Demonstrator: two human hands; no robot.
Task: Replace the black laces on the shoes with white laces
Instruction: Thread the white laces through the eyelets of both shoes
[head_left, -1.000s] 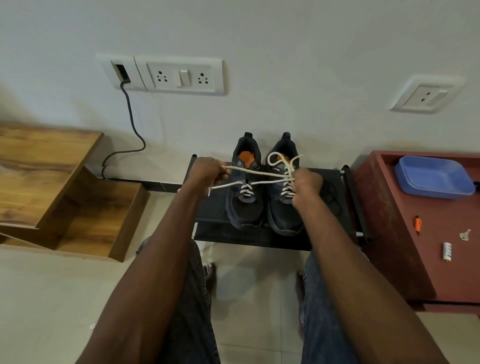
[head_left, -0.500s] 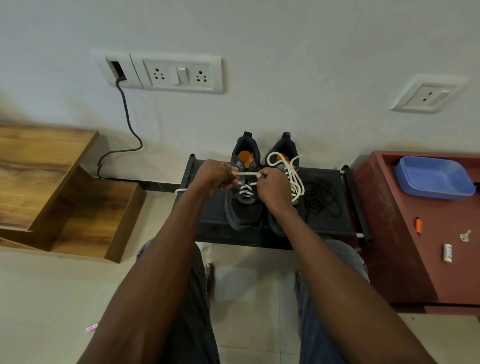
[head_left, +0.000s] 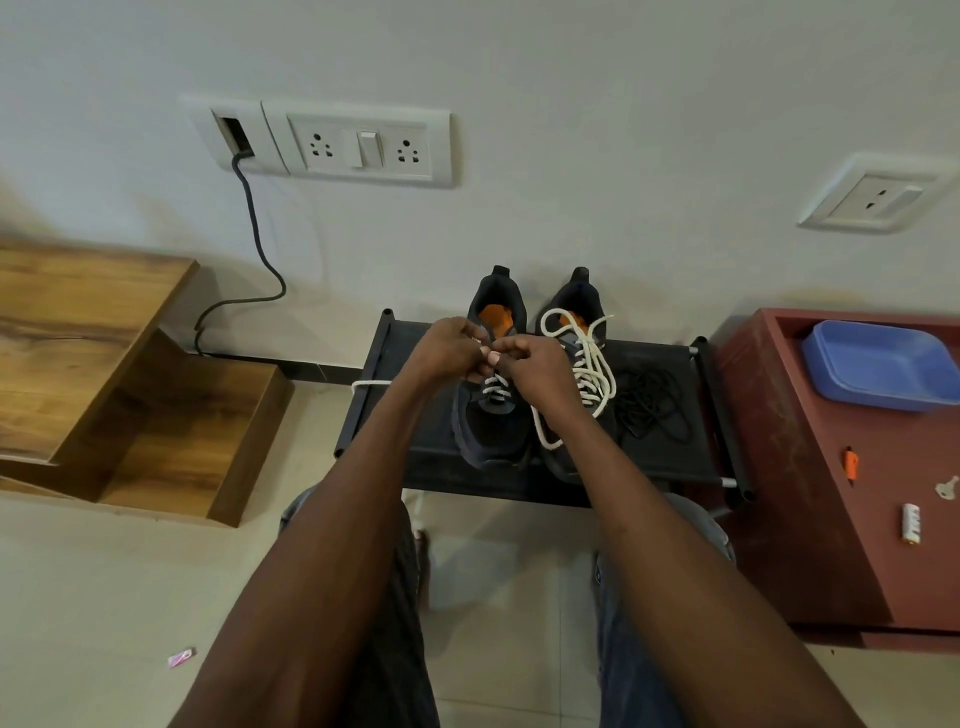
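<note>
Fingertips of both hands meet over the tongue of the left-hand shoe (head_left: 491, 415), and that is where the work is: the left hand (head_left: 449, 351) and the right hand (head_left: 535, 364) are each curled in a pinching grip on the ends of the white lace (head_left: 496, 387), knuckle to knuckle, though the exact strand under each finger is hidden. My guess is that the knot or bow is being formed on this shoe. To do it well, keep both ends under even tension so the crossings lower down stay flat, and hold the pinch close to the top eyelets so the loop cannot slacken while the other end passes round it. One loose tail (head_left: 371, 385) trails off over the left edge of the black rack (head_left: 670, 457); draw it in before tightening or the bow may come out lopsided. Just beside, the other shoe (head_left: 569, 457) already carries its white lacing (head_left: 589, 364), with loose loops that could snag a moving wrist. The black laces (head_left: 652, 402) lie in a heap on the rack to the right, well clear, and should stay there
</note>
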